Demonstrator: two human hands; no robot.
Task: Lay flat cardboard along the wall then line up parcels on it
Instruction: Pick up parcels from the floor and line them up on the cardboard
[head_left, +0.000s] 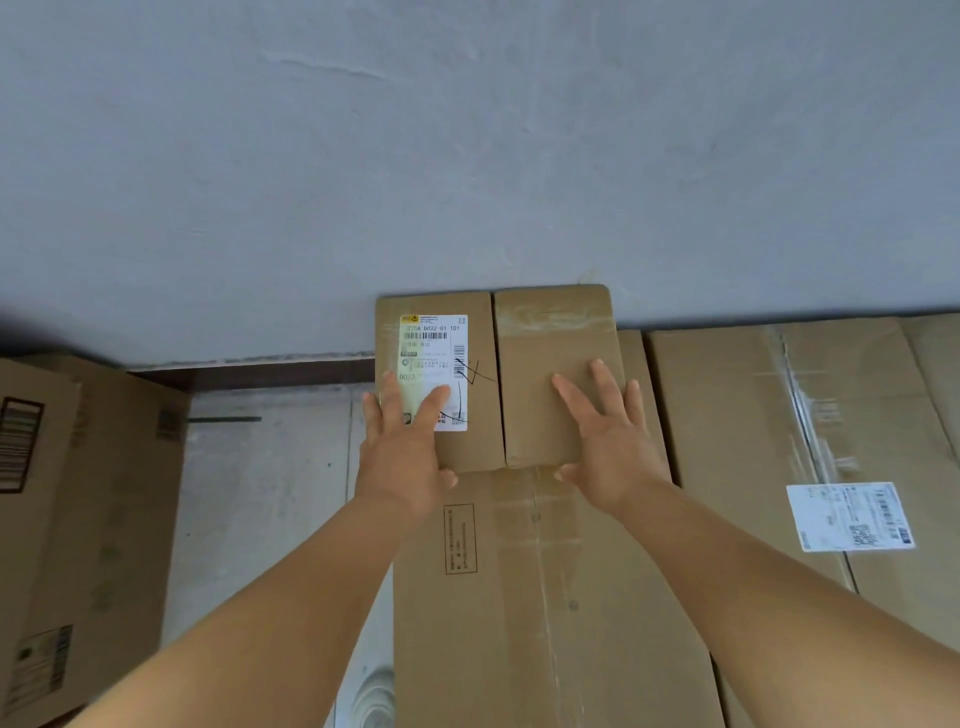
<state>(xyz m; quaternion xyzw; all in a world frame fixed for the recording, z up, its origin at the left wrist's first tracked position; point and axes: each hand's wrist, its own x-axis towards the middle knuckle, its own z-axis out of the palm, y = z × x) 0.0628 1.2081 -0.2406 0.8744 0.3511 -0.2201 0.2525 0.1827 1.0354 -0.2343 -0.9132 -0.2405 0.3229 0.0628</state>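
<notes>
Pressing a parcel (498, 379) back against the grey wall (467, 156), left hand (408, 441) and right hand (608, 436) both lying flat on its top with fingers spread, pinching nothing. Sitting already on flat cardboard (545, 597) running along the wall's foot, with more sheets (753, 415) lying to the right, one bearing a white label (849, 514). Judging the laying largely done and the lining-up only beginning, just one parcel showing. Leaving pale concrete floor (260, 493) bare to the left, beside a large carton (78, 519).
</notes>
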